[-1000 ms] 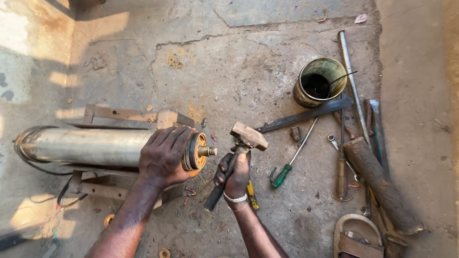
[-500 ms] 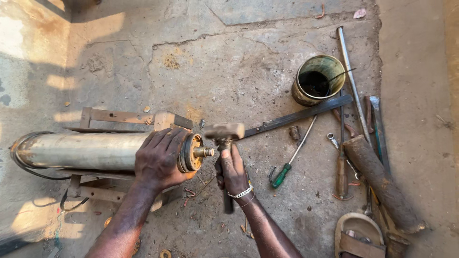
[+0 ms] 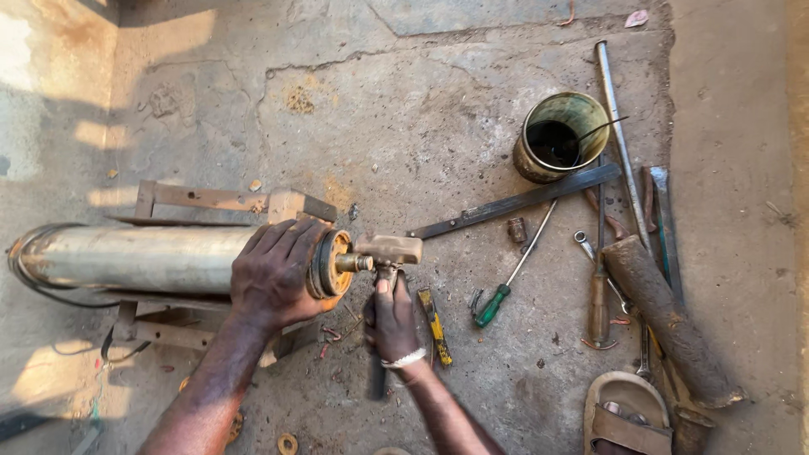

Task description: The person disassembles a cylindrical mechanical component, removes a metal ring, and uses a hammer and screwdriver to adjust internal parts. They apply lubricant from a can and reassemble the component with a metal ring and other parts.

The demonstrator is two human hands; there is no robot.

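The left hand [image 3: 274, 274] is wrapped around the end of a long metal tube [image 3: 135, 257]. Its fingers are curled tight over the tube, right beside the round yellow cap [image 3: 330, 263]. The tube lies on its side on a small metal stand [image 3: 206, 202] on the concrete floor [image 3: 421, 109], at 9 o'clock in the view. A short brass pin [image 3: 354, 263] sticks out of the cap toward 3 o'clock.

The right hand [image 3: 394, 320] holds a hammer [image 3: 386, 253]. Its fingers are closed around the dark handle, with the thumb laid up along it. The hammer head is touching the tip of the brass pin. The wrist has a thin silver bracelet [image 3: 404, 360].

Just beside the right hand, at 3 o'clock from it, a small yellow tool [image 3: 436, 329] lies on the floor. Next to that is a screwdriver [image 3: 506, 282] with a green handle. A flat dark metal bar [image 3: 514, 202] lies slanted above them. At 1 o'clock stands a dirty green can [image 3: 563, 135] with dark stuff inside. More tools lie at 3 o'clock: a long thin rod [image 3: 619, 139], a wrench [image 3: 583, 243] and a thick rusty pipe [image 3: 666, 316]. A sandal [image 3: 628, 413] sits at 5 o'clock.
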